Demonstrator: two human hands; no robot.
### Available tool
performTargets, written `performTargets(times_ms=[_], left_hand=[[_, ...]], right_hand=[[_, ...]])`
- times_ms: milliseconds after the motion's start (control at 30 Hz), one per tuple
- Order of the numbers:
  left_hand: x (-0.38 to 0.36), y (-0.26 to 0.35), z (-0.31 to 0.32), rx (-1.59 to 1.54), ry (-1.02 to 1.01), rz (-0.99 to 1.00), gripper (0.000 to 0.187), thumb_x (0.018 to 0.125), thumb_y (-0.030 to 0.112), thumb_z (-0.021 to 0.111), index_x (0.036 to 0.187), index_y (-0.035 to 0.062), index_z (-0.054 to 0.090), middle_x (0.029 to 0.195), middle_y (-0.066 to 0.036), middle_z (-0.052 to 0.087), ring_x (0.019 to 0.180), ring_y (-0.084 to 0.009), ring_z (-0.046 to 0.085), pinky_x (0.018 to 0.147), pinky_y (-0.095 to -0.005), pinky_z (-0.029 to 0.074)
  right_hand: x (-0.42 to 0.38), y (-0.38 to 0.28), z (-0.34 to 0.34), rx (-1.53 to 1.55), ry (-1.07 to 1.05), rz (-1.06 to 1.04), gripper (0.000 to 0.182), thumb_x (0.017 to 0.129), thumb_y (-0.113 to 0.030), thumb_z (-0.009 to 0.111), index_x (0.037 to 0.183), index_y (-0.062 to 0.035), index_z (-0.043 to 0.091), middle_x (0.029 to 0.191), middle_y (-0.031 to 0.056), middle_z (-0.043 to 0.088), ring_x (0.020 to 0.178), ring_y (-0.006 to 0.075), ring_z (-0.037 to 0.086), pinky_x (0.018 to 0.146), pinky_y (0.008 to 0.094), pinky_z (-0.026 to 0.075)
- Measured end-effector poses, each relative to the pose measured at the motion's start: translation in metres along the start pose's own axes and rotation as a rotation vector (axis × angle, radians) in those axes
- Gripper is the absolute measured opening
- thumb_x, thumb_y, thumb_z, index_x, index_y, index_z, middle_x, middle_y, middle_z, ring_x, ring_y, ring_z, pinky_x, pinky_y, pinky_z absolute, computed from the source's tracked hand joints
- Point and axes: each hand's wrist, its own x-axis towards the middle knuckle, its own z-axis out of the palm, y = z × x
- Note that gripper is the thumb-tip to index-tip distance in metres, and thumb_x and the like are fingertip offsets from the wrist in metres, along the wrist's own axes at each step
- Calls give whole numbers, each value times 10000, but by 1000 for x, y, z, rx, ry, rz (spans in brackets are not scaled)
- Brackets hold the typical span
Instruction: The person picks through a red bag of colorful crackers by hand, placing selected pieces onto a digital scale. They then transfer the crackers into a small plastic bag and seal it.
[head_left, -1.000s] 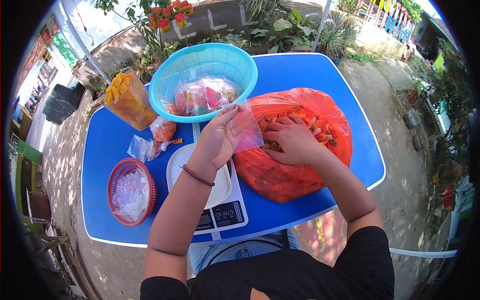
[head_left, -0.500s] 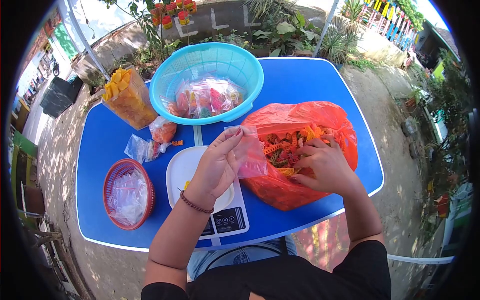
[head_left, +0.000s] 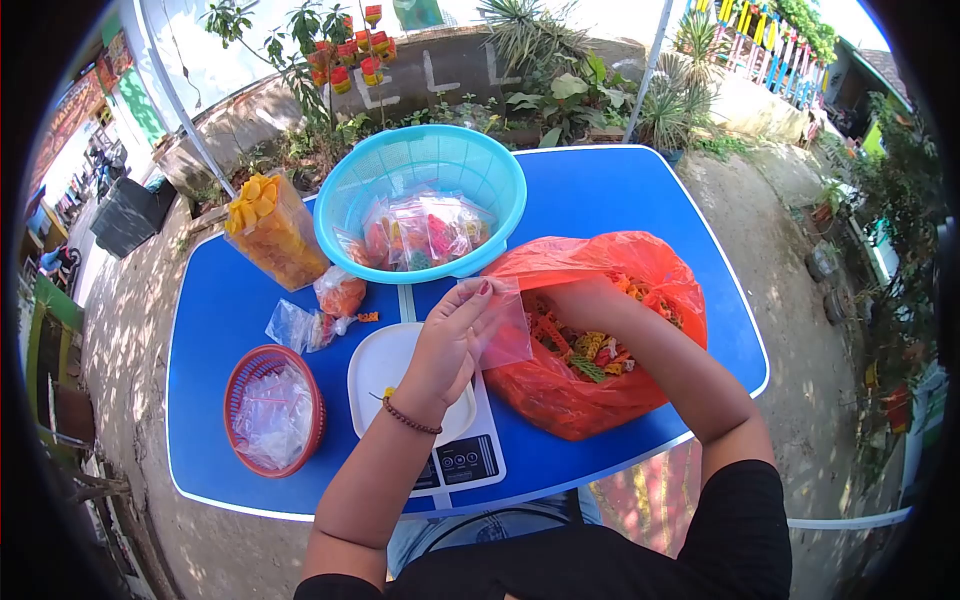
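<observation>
My left hand [head_left: 458, 335] pinches the top edge of a small clear zip bag [head_left: 508, 335] between thumb and fingers. The bag hangs flat beside a large red plastic bag [head_left: 560, 400]. My right hand [head_left: 572, 298] reaches into that red bag, and its fingers are hidden under the bag's folded rim. Inside lie colourful curly snack pieces [head_left: 600, 350] in orange, red, yellow and green. Under my left wrist stands a digital kitchen scale [head_left: 468, 460] with a white tray [head_left: 375, 365] on top. A small yellow piece [head_left: 388, 393] shows on the tray by my wrist.
A turquoise basket [head_left: 345, 165] with filled zip bags [head_left: 425, 235] stands at the back. A red basket [head_left: 318, 400] of clear bags is at the left. Near it are a tall pack of yellow chips [head_left: 280, 240], a small bag of orange pieces [head_left: 342, 292] and the blue table's edge [head_left: 755, 330].
My right hand has moved left and deeper into the red bag, so its fingers no longer show. My left hand still holds the zip bag. The view has tilted slightly.
</observation>
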Motion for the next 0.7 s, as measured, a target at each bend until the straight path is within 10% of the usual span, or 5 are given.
performTargets(times_ms=[400,700], left_hand=[[-47,10,-10,153,-81,-15,187,1090,156,510,1189,48,626,1329,-209,649,1257,-328,644,1049,-442,547],[-96,30,-44,497,-52,327,229,1095,151,504,1185,-26,619,1205,-214,712,1099,-296,726,989,-424,585]], right_hand=[[-34,-46,-44,3,29,180,149,869,-38,645,1018,-25,658,1003,164,690,976,379,657,850,471,533],[-9,-129,-20,413,163,-232,155,838,-4,697,993,-20,701,933,124,664,906,320,639,804,417,540]])
